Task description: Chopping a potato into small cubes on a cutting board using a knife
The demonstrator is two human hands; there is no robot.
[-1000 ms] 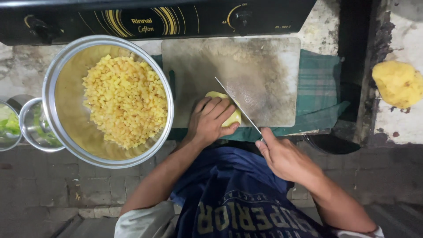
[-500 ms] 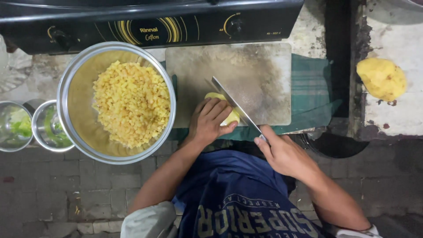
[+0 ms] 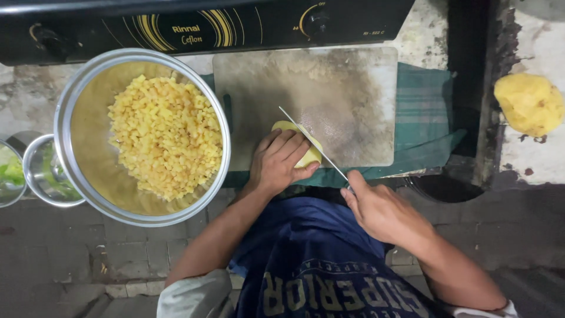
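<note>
A peeled yellow potato (image 3: 303,143) lies on the near edge of a worn wooden cutting board (image 3: 329,94). My left hand (image 3: 276,162) presses down on it, fingers curled over its top. My right hand (image 3: 379,209) grips the handle of a thin knife (image 3: 312,144), whose blade rests slanted across the potato beside my left fingers. A large metal bowl (image 3: 76,112) to the left holds a heap of small yellow potato cubes (image 3: 165,135).
A black gas stove (image 3: 200,26) runs along the back. A green checked cloth (image 3: 424,112) lies under the board. Another peeled potato (image 3: 529,105) sits on the counter at far right. Two small metal bowls (image 3: 44,174) with green bits stand at far left.
The view has shifted a little, so the bowl and board sit further right in the picture. My hands stay on the potato and knife, with the blade still across the potato.
</note>
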